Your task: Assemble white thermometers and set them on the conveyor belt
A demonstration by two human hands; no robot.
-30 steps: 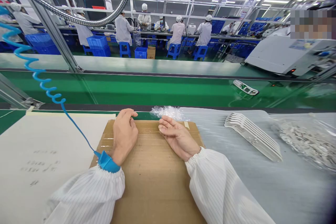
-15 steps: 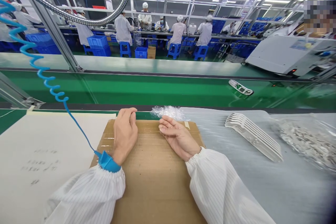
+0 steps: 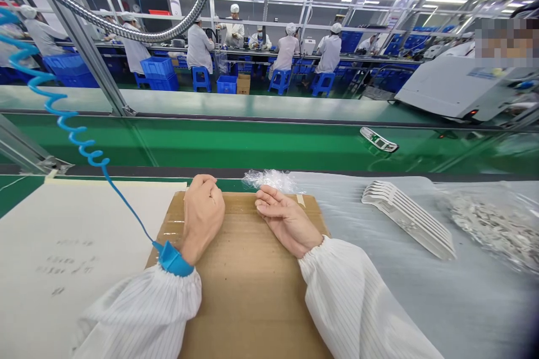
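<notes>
My left hand (image 3: 204,208) rests over the left side of a brown cardboard sheet (image 3: 248,291), its fingers curled into a loose fist. Nothing shows in it. A blue wrist strap (image 3: 174,259) with a coiled blue cord (image 3: 80,133) circles that wrist. On the right side of the cardboard lies my right hand (image 3: 286,219), palm turned inward, fingers loosely stretched and holding nothing. Just beyond its fingertips sits a crumpled heap of clear plastic (image 3: 273,179). To the right, a stack of curved white plastic covers (image 3: 408,219) lies on the grey mat (image 3: 379,291).
A clear bag of small white parts (image 3: 501,227) lies far right. White paper (image 3: 84,235) covers the left. Beyond runs a green conveyor belt (image 3: 252,143) carrying a white casing with a circuit board (image 3: 379,139). A white machine (image 3: 455,87) stands behind; several people work farther back.
My left hand has closed more, its fingers and thumb curling in, and shifted slightly right. The casing on the belt has moved left. My right hand stays almost still.
</notes>
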